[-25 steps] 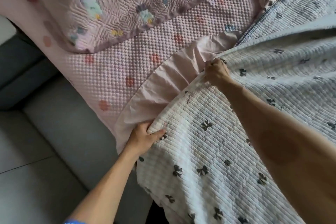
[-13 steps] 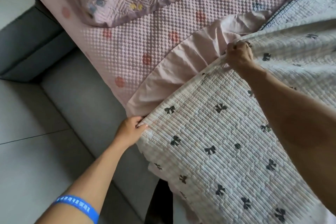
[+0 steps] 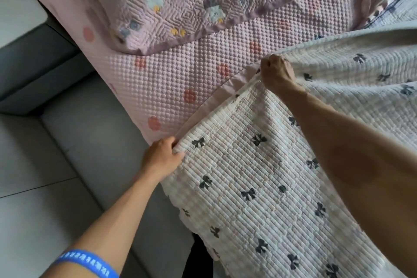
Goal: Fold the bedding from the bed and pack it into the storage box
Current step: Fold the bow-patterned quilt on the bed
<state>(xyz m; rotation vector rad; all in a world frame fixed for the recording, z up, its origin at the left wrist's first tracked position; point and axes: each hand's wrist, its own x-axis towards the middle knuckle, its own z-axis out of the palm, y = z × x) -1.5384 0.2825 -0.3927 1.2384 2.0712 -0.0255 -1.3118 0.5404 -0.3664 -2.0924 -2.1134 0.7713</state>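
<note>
A white quilted blanket [image 3: 259,176] with dark bow prints and a pink ruffled border covers the right half of the view, over the bed. My left hand [image 3: 161,158] grips its near corner at the bed's edge. My right hand [image 3: 276,72] grips the same edge farther up the bed, fist closed round the fabric. The edge runs taut between the two hands. No storage box shows.
A pink bubble-quilted mattress cover [image 3: 180,79] with red dots lies under the blanket. A mauve quilted pillow [image 3: 180,7] with cartoon patches sits at the top. A grey bed frame [image 3: 94,133] and grey floor tiles [image 3: 29,221] are on the left.
Both hands have pulled the blanket's edge straight and taut. The loose pink ruffle that bulged between them has flattened into a narrow strip. My view has shifted slightly.
</note>
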